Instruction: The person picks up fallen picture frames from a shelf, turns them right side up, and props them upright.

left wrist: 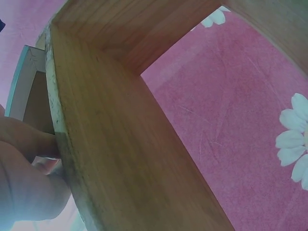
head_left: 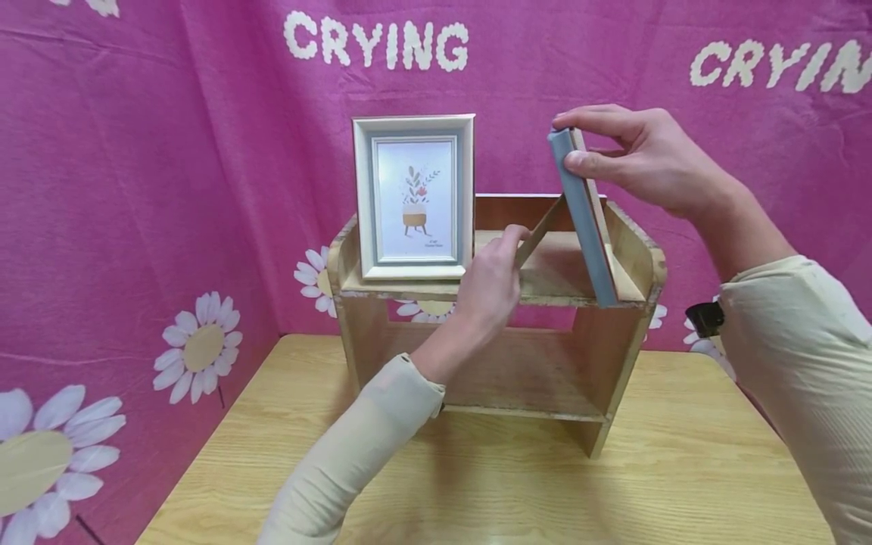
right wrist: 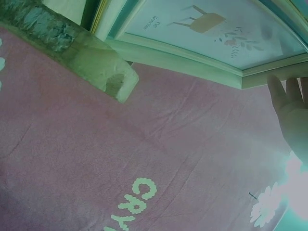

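Observation:
My right hand (head_left: 647, 151) pinches the top of a picture frame (head_left: 584, 227) with a blue-grey side, fingers on the top edge and thumb lower on the side. Seen edge-on in the head view, this frame leans on the right of the shelf top. Its front, a plant on a legged stool (right wrist: 211, 29), shows in the right wrist view. From its back juts a brown stand flap (head_left: 543, 229), whose lower part my left hand (head_left: 489, 284) pinches. Shelf wood partly hides the left fingers in the left wrist view. A second, cream picture frame (head_left: 363, 204) stands upright on the left.
Both frames are on a small two-tier wooden shelf (head_left: 616, 371) with raised, worn side panels. It stands on a light wood table (head_left: 518, 484). Behind hangs a pink cloth (head_left: 225, 174) with daisies and white lettering.

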The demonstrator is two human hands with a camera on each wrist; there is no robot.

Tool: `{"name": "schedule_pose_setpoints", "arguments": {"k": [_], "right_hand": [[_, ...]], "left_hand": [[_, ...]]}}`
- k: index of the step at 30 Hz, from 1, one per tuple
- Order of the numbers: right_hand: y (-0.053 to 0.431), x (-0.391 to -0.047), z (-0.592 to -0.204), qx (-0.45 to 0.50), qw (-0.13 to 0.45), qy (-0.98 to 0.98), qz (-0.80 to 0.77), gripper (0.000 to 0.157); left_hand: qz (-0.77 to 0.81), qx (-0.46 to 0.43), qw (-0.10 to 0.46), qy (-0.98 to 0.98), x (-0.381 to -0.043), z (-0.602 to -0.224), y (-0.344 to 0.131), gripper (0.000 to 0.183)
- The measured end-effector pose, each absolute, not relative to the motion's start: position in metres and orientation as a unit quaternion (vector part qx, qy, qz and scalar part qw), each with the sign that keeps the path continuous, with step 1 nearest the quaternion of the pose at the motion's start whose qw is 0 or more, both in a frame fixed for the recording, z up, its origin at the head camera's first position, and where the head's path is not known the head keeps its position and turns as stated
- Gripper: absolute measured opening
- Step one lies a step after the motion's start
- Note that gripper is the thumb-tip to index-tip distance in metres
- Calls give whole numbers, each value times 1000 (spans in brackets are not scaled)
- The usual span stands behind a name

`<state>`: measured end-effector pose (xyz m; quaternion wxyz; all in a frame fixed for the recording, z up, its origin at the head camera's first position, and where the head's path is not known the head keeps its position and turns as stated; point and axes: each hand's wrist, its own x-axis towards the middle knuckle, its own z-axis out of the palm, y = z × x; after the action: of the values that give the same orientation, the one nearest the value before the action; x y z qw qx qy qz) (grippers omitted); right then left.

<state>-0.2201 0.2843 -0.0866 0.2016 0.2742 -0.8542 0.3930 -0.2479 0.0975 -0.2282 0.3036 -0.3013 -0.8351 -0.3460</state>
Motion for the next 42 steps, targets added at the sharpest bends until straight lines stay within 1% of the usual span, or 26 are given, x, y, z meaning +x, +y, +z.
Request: {"name": "schedule_pose_setpoints", "arguments": {"k": [15, 28, 34, 38, 42], "right_hand": [[274, -223, -84, 254, 216, -854, 400, 43], [265, -228, -81, 227, 232, -865, 382, 41], [266, -225, -81, 226, 227, -875, 363, 44], [267, -224, -83, 234, 230, -873, 361, 44], [268, -223, -84, 227, 235, -873, 361, 41]], "left_hand": [[-349, -292, 300, -839, -253, -228, 98, 34], [-314, -263, 316, -856, -256, -228, 101, 39], [-302, -266, 324, -856, -254, -229, 99, 35], [-297, -277, 355, -842, -252, -234, 97, 33], [-298, -288, 427, -804, -245, -241, 97, 33]]}}
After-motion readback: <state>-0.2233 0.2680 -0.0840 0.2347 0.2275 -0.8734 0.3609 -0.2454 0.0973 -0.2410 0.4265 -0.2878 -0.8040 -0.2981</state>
